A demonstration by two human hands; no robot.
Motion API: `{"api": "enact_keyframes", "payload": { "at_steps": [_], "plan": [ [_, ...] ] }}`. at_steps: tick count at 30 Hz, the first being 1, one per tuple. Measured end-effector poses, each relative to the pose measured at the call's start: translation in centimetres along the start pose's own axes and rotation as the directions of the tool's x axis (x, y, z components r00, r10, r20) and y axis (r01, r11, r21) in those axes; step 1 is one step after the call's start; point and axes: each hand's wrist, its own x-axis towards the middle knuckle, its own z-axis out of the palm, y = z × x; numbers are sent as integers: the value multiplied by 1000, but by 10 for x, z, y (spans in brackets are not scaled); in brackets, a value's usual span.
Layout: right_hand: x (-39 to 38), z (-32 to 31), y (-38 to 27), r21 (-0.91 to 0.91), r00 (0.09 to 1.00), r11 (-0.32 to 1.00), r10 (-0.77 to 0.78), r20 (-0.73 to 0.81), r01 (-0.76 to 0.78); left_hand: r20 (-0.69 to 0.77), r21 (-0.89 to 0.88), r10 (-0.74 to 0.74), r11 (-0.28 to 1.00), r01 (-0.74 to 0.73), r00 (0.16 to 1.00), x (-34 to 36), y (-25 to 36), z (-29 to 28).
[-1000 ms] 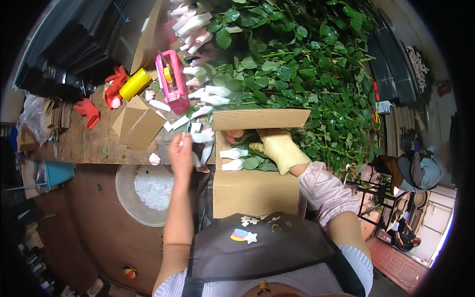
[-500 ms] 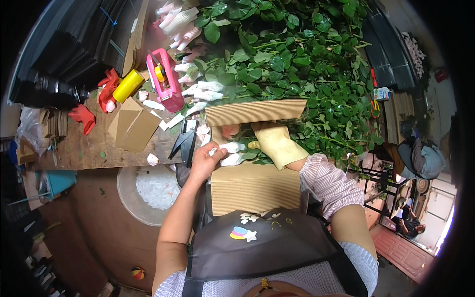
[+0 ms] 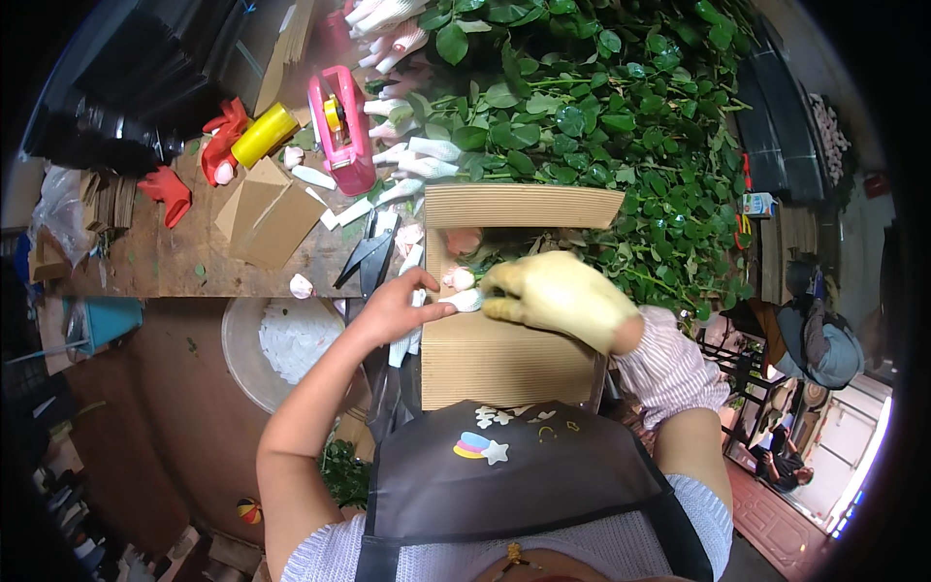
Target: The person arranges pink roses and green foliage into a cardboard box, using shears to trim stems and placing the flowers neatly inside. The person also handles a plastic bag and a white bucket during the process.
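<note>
My bare left hand pinches the tip of a white net sleeve that covers a rosebud. More loose white net sleeves hang below that hand. My right hand, in a yellow glove, curls its fingers at the base of the netted bud; the stem is hidden under the glove. Just above lies a pale pink rose with no net, and a deeper pink rose sits beyond it. These roses lie between the two flaps of a corrugated cardboard wrap.
Leafy rose stems pile high at the back. Black scissors, a pink tape dispenser, a yellow roll, red gloves and cardboard pieces lie on the wooden table. A clear tub of white nets stands below left.
The rose above the netted bud has lost its net. Net sleeves now hang by my left hand. My right hand has come out from under the far flap, nearer to me.
</note>
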Motion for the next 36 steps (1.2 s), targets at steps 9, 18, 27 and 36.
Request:
{"api": "enact_keyframes", "payload": {
  "at_steps": [9, 18, 27, 36],
  "plan": [
    [48, 47, 20, -407, 922, 907, 243, 303, -106, 247, -256, -161, 940, 225, 956, 15, -16, 11],
    [59, 52, 23, -426, 890, 905, 182, 419, 16, 146, -945, -332, 232, 230, 932, -13, -43, 40],
    [69, 49, 13, -426, 822, 903, 193, 536, 65, -684, -133, -569, 713, 688, 457, -175, -85, -66],
    [80, 53, 18, -485, 803, 850, 138, 579, 204, -191, -508, -43, 859, -62, 981, -35, -22, 8]
  ]
}}
